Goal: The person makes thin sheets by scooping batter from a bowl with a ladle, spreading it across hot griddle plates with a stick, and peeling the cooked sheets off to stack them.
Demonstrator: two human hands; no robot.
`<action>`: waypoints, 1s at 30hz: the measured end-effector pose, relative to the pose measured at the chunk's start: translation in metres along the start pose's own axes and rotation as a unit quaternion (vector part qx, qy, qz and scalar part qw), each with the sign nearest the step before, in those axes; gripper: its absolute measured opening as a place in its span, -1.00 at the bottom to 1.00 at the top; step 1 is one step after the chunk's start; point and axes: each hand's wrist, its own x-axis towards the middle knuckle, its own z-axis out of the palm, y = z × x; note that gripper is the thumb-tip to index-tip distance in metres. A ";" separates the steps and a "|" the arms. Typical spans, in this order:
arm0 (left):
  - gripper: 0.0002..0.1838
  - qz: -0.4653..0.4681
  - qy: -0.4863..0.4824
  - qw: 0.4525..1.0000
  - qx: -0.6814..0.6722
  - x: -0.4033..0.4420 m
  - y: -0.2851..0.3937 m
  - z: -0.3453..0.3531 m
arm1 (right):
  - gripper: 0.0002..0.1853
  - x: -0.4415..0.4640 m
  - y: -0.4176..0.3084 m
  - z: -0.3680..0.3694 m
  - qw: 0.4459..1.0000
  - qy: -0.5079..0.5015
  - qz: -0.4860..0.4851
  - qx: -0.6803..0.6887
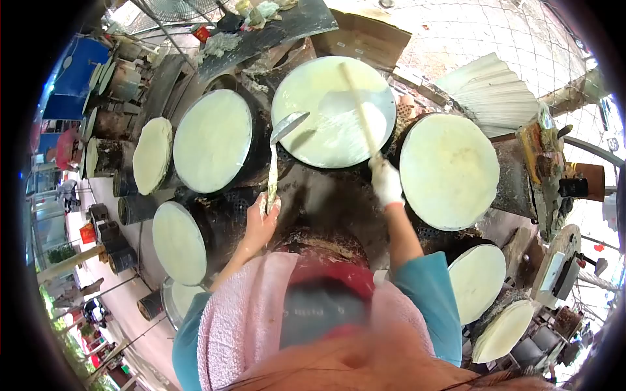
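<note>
My bare left hand point(262, 218), smeared with pale batter, is closed around the handle of a ladle point(273, 163). The ladle's metal bowl is raised over the left edge of the middle round griddle point(293, 98). A white glove covers my right hand point(387, 182), which grips a long pale stick point(355, 98) reaching across that griddle to its far side. Pale batter point(313, 127) coats the griddle, with a wet, shiny patch near the stick. Whether the stick has a crosspiece at its far end I cannot make out.
Round griddles with pale sheets stand about me: a large left one point(213, 141), a large right one point(450, 173) and several smaller ones. A dark board point(274, 36) with a crumpled bag lies beyond. Corrugated sheeting point(486, 91) leans at the back right; a fan point(173, 8) stands far left.
</note>
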 end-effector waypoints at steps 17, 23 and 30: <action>-0.91 0.008 0.032 0.998 0.044 -0.001 -0.017 -0.010 | -0.51 0.123 -0.107 -0.056 0.997 0.040 -0.035 -0.055; -0.85 0.008 0.026 0.999 0.034 0.009 0.013 -0.013 | -0.60 0.007 0.015 0.021 0.879 0.178 -0.059 0.439; -0.84 0.064 0.014 0.997 0.032 0.031 0.009 -0.005 | -0.74 -0.075 -0.005 -0.006 0.843 -0.077 0.180 0.501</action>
